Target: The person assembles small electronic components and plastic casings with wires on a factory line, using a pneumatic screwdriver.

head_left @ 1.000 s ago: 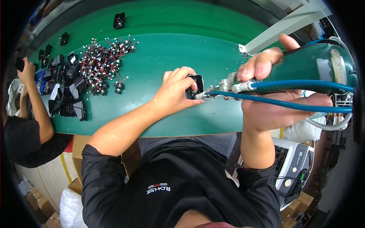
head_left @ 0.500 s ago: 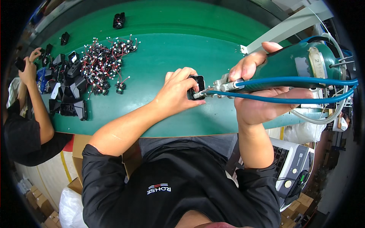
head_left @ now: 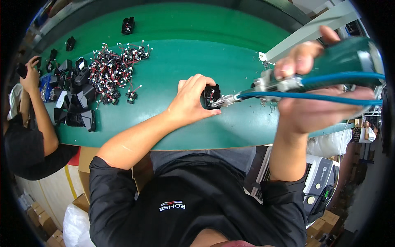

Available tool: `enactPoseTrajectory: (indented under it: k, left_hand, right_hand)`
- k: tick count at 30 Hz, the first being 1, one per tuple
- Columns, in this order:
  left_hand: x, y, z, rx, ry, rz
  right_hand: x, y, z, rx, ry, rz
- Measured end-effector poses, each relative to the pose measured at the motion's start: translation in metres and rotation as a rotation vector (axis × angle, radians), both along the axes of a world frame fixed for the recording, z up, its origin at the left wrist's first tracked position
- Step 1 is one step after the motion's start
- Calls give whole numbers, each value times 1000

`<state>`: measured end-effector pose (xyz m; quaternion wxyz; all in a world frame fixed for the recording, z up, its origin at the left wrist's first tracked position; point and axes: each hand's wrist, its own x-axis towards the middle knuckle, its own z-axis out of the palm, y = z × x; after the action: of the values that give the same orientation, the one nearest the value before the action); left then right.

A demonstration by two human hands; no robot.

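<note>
My left hand [head_left: 193,96] grips a small black plastic housing [head_left: 211,91] on the green table, thumb at its near side and fingers curled over the far side. Some wiring and small parts show inside the housing. My right hand [head_left: 306,113] is wrapped round a green powered screwdriver [head_left: 343,59], blurred by motion. Blue tubes [head_left: 329,98] run along the tool to its metal head. Its narrow metal nozzle [head_left: 225,100] slants down to the near right corner of the housing; whether it touches cannot be made out.
A heap of small black parts with red wires [head_left: 110,70] lies to the left, beside several black casings [head_left: 82,94]. Tiny dark bits [head_left: 271,108] are scattered under the tool. A co-worker's hand [head_left: 31,78] holds a dark part at far left. Another housing [head_left: 128,25] sits at the back.
My right hand and the screwdriver have shifted right, and its head has drawn away from the housing. My left finger has come out of the housing, uncovering its inside. The co-worker's hands have moved closer together.
</note>
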<state>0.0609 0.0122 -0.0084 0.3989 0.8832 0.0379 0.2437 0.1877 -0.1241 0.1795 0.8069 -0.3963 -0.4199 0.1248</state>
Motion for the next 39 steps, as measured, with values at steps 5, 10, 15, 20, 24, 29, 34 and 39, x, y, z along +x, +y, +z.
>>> enactPoseTrajectory:
  k: [5,10,15,20,24,29,34,39]
  left_hand:
    - [3,-2,8,-25,26,-39]
    - [1,0,10,-8,67,-56]
    - [2,-1,8,2,19,-56]
    - [1,-3,8,1,25,-52]
    - [0,-2,7,-28,22,-49]
    - [0,2,10,12,44,-76]
    - [-2,15,15,-26,116,-108]
    - [2,52,29,-850,276,-289]
  right_hand:
    - [-6,12,-1,-128,-2,-407]
    - [-8,22,-43,-133,127,-242]
    - [-6,19,-53,-3,141,43]
    - [-10,20,-56,-18,137,-26]
    - [-12,20,-63,45,252,138]
    - [-15,31,-68,37,277,0]
    - [6,42,-16,-127,-1,-317]
    - [59,-41,67,2,-181,19]
